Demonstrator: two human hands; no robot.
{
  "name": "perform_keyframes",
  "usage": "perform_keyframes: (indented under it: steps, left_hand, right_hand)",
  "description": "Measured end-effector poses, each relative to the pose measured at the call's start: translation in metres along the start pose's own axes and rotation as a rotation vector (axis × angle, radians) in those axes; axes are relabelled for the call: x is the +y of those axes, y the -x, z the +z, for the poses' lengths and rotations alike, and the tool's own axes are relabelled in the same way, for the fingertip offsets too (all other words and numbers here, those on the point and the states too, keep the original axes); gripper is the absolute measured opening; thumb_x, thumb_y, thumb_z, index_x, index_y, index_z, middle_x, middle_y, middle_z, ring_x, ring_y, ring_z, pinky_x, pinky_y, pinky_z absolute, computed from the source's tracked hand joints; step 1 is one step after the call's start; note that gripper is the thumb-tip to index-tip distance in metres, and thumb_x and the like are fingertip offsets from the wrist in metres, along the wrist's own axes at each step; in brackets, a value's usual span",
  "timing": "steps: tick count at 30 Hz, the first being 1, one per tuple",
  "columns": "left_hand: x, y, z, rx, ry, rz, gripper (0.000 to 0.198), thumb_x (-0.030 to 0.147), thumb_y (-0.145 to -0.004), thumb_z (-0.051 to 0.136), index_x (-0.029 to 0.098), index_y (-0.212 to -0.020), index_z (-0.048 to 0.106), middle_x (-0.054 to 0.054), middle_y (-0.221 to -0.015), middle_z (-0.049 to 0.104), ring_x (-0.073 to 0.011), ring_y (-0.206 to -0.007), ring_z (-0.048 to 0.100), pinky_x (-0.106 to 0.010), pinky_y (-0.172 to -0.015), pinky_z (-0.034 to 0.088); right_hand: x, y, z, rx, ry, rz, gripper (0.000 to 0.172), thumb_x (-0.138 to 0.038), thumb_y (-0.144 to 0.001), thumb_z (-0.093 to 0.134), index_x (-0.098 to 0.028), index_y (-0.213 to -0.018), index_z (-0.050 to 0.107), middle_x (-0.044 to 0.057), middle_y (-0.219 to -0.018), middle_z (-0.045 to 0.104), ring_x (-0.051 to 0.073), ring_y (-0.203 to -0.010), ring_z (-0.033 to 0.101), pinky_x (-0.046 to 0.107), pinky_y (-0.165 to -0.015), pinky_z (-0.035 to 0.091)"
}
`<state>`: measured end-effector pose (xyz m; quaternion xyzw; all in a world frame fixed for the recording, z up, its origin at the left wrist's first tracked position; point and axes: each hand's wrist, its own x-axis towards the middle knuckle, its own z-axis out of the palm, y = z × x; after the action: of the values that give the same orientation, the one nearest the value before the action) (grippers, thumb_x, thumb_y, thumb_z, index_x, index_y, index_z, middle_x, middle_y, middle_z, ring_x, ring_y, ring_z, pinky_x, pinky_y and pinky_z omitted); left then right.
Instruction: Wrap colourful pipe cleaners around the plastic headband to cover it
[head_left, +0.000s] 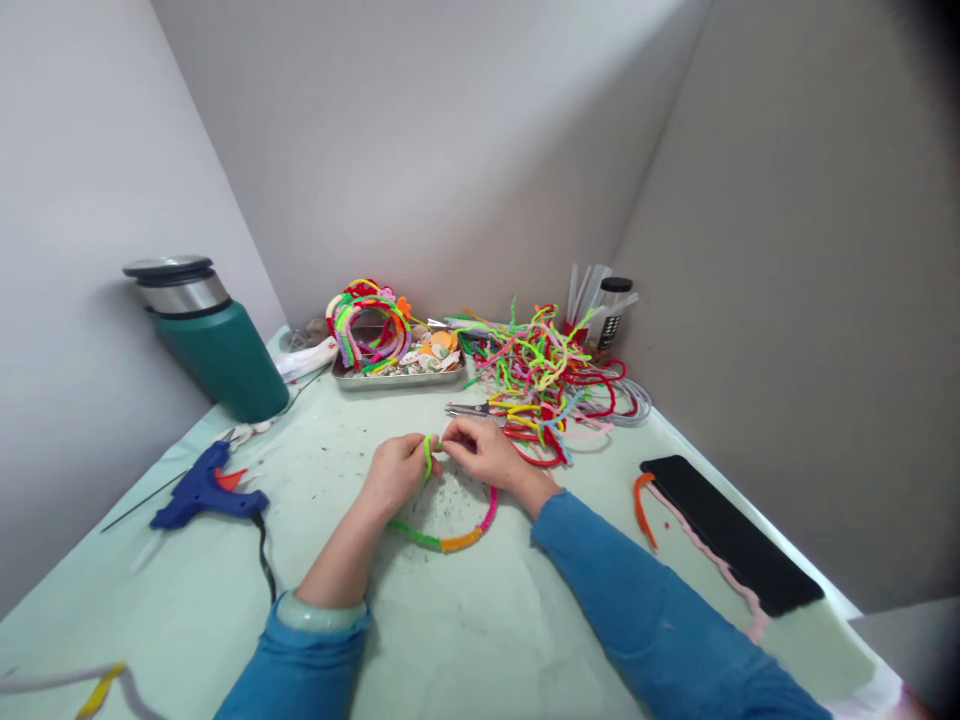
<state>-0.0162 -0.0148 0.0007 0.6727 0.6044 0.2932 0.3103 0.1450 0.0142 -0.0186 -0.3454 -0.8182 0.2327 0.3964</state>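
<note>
A hoop [463, 542] wrapped in green, orange and pink pipe cleaner curves below my hands, its upper part hidden behind them. With its fingers closed, my left hand [399, 470] grips the hoop near its top. A lime-green pipe cleaner [427, 457] loops at those fingertips. My right hand [484, 452] pinches the green strand beside the left fingertips; the exact contact is partly covered by the fingers. Just beyond the right hand lie scissors [469, 410] with dark blades.
A blue glue gun [206, 490] lies left, near a green bottle [221, 350]. At the back, a metal tray [397, 379] holds discs and wrapped hoops, beside a tangled pipe-cleaner pile [544, 350]. A black slab [727, 530] and an orange pipe cleaner [642, 510] lie right.
</note>
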Motion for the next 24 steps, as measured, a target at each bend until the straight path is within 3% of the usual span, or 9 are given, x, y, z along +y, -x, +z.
perform_keyframes:
  steps: [6, 16, 24]
  left_hand:
    - [-0.0012, -0.0001, 0.0014, 0.003, 0.066, -0.054, 0.057, 0.059, -0.077, 0.032, 0.015, -0.059, 0.063, 0.005, -0.032, 0.034, -0.0092, -0.033, 0.035, -0.021, -0.041, 0.027]
    - [-0.0024, -0.0008, 0.0016, 0.011, 0.082, -0.067, 0.056, 0.060, -0.074, 0.037, 0.013, -0.058, 0.063, 0.005, -0.033, 0.033, -0.0087, -0.033, 0.034, -0.021, -0.037, 0.025]
    - [0.0013, 0.0006, -0.0007, 0.002, 0.064, -0.007, 0.049, 0.057, -0.071, 0.045, 0.013, -0.062, 0.063, 0.004, -0.041, 0.043, -0.0070, -0.038, 0.033, -0.019, -0.041, 0.027]
  right_hand:
    - [-0.0003, 0.0002, -0.0002, 0.012, 0.009, 0.012, 0.011, -0.024, -0.080, 0.052, -0.015, -0.073, 0.055, -0.001, -0.066, 0.056, 0.010, -0.060, 0.049, 0.020, -0.056, 0.034]
    - [0.0001, -0.0007, 0.0011, 0.026, 0.029, 0.019, 0.018, -0.031, -0.080, 0.053, -0.015, -0.072, 0.055, -0.001, -0.065, 0.056, 0.009, -0.059, 0.046, 0.021, -0.055, 0.033]
    - [0.0013, -0.0013, 0.0003, 0.023, 0.055, -0.017, 0.013, -0.025, -0.080, 0.051, -0.015, -0.073, 0.055, -0.001, -0.065, 0.054, 0.010, -0.060, 0.047, 0.021, -0.056, 0.033]
